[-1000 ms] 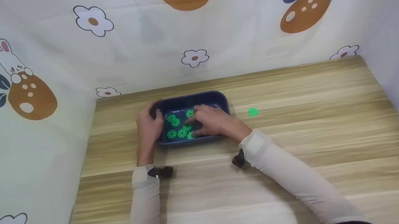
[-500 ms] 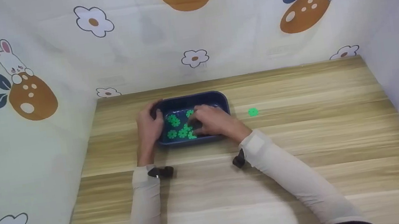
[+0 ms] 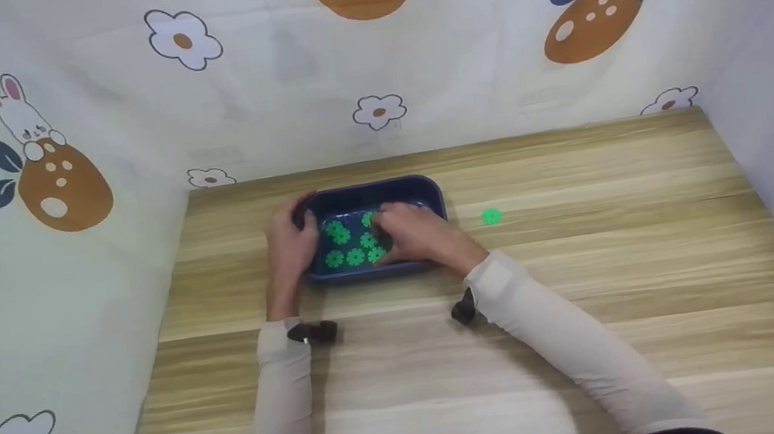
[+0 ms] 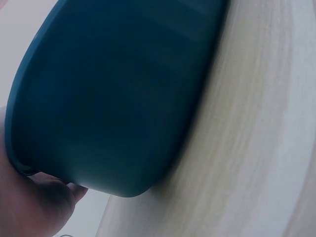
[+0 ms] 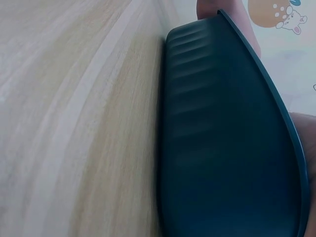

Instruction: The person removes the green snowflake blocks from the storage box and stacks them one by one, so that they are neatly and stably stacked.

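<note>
Over our blue tray, right hand among green discs
Left hand grips the tray, best held steady; whether the right pinches anything, we cannot tell

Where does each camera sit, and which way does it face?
Head: worn on the head, facing forward and down at the blue tray and green pieces; the left hand, right hand and sleeves show.
Left wrist: worn there, facing the tray's outer wall; part of the left hand shows at lower left.
Right wrist: worn there, also facing the outer wall; the right hand probably shows at the right edge, the left hand at the top.
Shared: both wrist views show the tray's outside and the tabletop.
</note>
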A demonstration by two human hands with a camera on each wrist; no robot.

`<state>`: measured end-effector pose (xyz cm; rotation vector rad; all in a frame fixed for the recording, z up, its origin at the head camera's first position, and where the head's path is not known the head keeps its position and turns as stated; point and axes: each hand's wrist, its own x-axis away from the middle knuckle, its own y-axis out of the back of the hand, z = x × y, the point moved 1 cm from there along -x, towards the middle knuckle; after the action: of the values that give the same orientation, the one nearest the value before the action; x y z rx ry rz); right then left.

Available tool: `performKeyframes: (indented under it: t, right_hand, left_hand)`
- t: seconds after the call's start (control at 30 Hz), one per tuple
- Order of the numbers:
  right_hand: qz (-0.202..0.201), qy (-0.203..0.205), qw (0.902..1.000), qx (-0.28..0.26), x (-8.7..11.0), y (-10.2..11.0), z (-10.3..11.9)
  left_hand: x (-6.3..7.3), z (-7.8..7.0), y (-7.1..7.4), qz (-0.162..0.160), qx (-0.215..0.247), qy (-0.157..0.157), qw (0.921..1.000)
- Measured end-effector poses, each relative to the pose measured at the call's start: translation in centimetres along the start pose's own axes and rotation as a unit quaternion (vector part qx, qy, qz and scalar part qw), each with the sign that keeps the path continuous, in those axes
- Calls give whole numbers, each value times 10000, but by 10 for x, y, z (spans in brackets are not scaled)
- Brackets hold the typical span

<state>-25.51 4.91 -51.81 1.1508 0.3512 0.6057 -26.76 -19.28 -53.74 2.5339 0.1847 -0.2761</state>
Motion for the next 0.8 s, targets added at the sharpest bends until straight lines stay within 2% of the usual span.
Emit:
performKeyframes:
  t: [0.23, 0.5, 0.8]
  right_hand:
    - [-37, -66, 9994, -344, 0, 0, -1]
    - [-44, -30, 9999, -86, -2, 0, 1]
    - [-37, -38, 9997, -237, -2, 2, 2]
  left_hand:
    - [1, -2, 0, -18, 26, 38, 10000]
    - [1, 0, 0, 60, -18, 108, 9999]
    - [1, 0, -1, 47, 9, 81, 10000]
